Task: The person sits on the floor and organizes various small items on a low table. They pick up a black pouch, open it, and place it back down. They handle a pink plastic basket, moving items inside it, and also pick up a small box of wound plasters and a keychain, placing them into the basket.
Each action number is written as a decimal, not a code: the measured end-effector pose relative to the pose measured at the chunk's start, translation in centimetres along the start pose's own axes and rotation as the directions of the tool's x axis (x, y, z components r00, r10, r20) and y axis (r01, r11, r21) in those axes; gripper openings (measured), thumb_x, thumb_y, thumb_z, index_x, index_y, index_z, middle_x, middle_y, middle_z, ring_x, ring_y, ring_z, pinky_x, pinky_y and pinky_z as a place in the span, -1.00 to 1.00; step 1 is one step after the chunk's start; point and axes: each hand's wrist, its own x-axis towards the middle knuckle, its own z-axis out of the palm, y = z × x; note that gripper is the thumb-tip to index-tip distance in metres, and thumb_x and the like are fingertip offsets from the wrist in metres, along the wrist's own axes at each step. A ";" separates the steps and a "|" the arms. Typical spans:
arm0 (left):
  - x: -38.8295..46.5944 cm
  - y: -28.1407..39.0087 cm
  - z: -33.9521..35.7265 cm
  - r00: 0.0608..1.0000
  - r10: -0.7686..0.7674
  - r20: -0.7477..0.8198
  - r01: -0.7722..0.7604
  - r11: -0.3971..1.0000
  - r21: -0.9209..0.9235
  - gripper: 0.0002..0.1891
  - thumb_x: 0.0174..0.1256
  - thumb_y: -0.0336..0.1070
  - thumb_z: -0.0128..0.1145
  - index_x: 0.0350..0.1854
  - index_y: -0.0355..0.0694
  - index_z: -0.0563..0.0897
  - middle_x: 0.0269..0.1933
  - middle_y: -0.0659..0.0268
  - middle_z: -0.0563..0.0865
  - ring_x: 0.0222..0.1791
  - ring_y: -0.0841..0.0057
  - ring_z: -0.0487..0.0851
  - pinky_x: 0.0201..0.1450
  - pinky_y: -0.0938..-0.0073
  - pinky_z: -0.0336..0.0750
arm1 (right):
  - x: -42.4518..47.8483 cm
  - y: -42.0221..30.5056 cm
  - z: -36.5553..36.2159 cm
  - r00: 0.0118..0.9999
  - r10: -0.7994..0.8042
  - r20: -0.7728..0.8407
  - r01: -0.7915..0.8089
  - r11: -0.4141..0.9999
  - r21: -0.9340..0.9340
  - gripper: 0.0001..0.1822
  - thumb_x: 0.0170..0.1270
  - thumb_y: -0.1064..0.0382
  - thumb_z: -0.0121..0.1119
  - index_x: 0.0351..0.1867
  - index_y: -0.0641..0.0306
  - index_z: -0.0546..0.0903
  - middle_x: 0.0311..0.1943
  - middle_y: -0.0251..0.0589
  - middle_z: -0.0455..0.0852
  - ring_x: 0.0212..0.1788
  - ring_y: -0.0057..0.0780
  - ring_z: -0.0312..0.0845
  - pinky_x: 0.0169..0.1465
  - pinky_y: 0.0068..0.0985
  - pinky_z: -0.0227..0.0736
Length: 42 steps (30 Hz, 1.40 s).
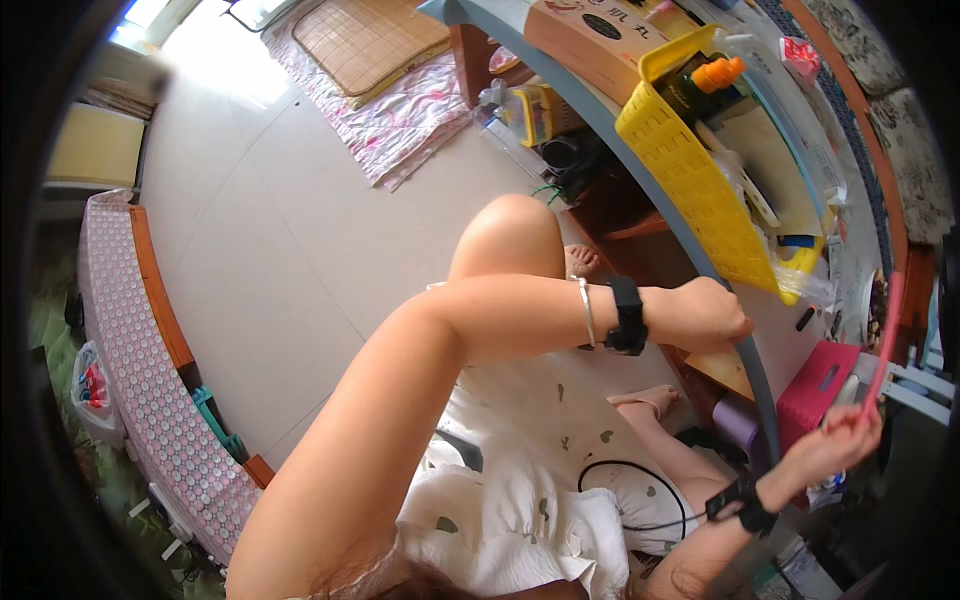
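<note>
My left hand is curled into a fist at the blue-grey edge of the desk. Nothing shows sticking out of its fingers, and its palm side is hidden. A silver bangle and a black band circle that wrist. Farther right, my right hand grips the lower end of a long, thin pink strip, which stands up past the desk. Black straps wrap the right wrist, with a dark cable running from them. Close to the right hand is a pink plastic basket.
A yellow plastic basket on the desk holds an orange-topped bottle and other items. Behind it lies a pinkish box bearing writing. Shelves under the desk hold a purple cylinder. A patterned-cloth-covered bench stands left; a woven mat lies beyond.
</note>
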 end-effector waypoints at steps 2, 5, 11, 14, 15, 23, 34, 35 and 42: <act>0.1 0.5 0.0 1.000 0.006 0.024 -0.006 1.000 -0.031 -0.81 0.12 -0.23 0.18 -0.39 -0.27 0.61 -0.53 0.07 0.64 -0.47 0.12 0.65 -0.39 0.20 0.53 | -2.0 -3.6 0.1 0.995 -0.101 -0.023 0.102 0.994 0.041 -0.82 0.42 0.31 -0.16 -0.07 0.35 0.39 -0.53 -0.22 0.32 -0.53 -0.57 0.16 -0.45 -0.63 0.07; 0.0 0.6 0.1 0.999 0.039 0.039 -0.038 0.999 -0.024 -0.81 0.13 -0.23 0.18 -0.39 -0.29 0.61 -0.53 0.08 0.64 -0.46 0.13 0.65 -0.38 0.21 0.53 | -4.4 -6.7 0.7 0.979 -0.129 0.159 0.112 0.988 0.110 -0.81 0.44 0.21 -0.22 -0.11 0.29 0.33 -0.50 -0.22 0.25 -0.50 -0.52 0.11 -0.43 -0.58 0.05; -1.5 -0.1 3.3 0.994 -0.012 0.107 0.004 0.997 0.071 -0.75 0.07 -0.13 0.28 -0.38 -0.24 0.68 -0.46 0.08 0.70 -0.37 0.11 0.70 -0.32 0.18 0.58 | -8.6 -8.0 5.2 0.720 -0.074 0.690 -0.055 0.985 0.163 -0.87 0.37 0.21 -0.13 -0.21 0.20 0.36 -0.45 -0.27 0.26 -0.55 -0.62 0.13 -0.48 -0.67 0.07; -4.2 -2.8 9.2 0.995 0.061 0.072 -0.065 0.997 0.049 -0.74 0.07 -0.11 0.28 -0.37 -0.23 0.69 -0.44 0.09 0.72 -0.36 0.11 0.71 -0.32 0.18 0.59 | -10.1 -8.1 8.8 0.542 0.181 0.821 -0.160 0.981 -0.111 -0.85 0.41 0.27 -0.13 -0.13 0.23 0.45 -0.43 -0.36 0.36 -0.51 -0.70 0.19 -0.45 -0.73 0.13; -5.2 -3.1 10.2 0.994 0.072 0.084 -0.076 0.996 0.046 -0.74 0.07 -0.11 0.27 -0.37 -0.23 0.69 -0.43 0.10 0.72 -0.36 0.12 0.71 -0.32 0.17 0.60 | -10.2 -8.0 10.0 0.445 0.276 0.852 -0.191 0.959 -0.210 -0.83 0.43 0.28 -0.12 -0.08 0.24 0.48 -0.42 -0.38 0.40 -0.50 -0.74 0.21 -0.44 -0.74 0.15; -10.3 -1.5 5.4 0.839 -0.024 0.544 -0.001 0.999 0.046 -0.72 0.10 -0.11 0.26 -0.31 -0.24 0.73 -0.36 0.13 0.74 -0.29 0.17 0.73 -0.28 0.19 0.60 | -13.0 4.9 19.4 -0.161 0.498 0.852 -0.805 0.433 -0.405 -0.63 0.52 0.22 -0.11 0.25 0.30 0.41 -0.20 -0.30 0.57 -0.26 -0.66 0.51 -0.16 -0.65 0.44; -10.5 -6.8 11.5 0.988 0.151 -0.027 -0.148 0.985 0.084 -0.73 0.14 -0.27 0.16 -0.12 -0.22 0.64 -0.06 0.21 0.68 -0.03 0.33 0.63 0.00 0.39 0.52 | -18.2 12.9 32.5 -0.143 0.507 0.850 -0.743 0.512 -0.430 -0.68 0.51 0.24 -0.10 0.22 0.21 0.41 -0.12 -0.25 0.60 -0.22 -0.57 0.56 -0.11 -0.59 0.48; -9.9 -7.0 12.4 0.994 0.104 0.010 -0.105 0.994 0.040 -0.72 0.14 -0.28 0.15 -0.10 -0.23 0.64 -0.04 0.17 0.67 -0.01 0.30 0.61 0.04 0.37 0.50 | -18.4 13.1 33.4 -0.151 0.503 0.851 -0.701 0.552 -0.451 -0.67 0.50 0.24 -0.08 0.23 0.21 0.41 -0.10 -0.24 0.60 -0.20 -0.57 0.57 -0.11 -0.60 0.48; -8.7 -7.6 14.0 0.995 0.012 0.096 -0.004 0.996 -0.089 -0.72 0.14 -0.32 0.12 -0.09 -0.26 0.63 0.02 0.04 0.64 0.05 0.28 0.59 0.10 0.40 0.46 | -17.2 12.8 35.4 -0.207 0.507 0.837 -0.352 0.760 -0.547 -0.51 0.43 0.34 -0.03 0.37 0.24 0.28 0.22 -0.14 0.45 0.04 -0.46 0.57 -0.01 -0.55 0.52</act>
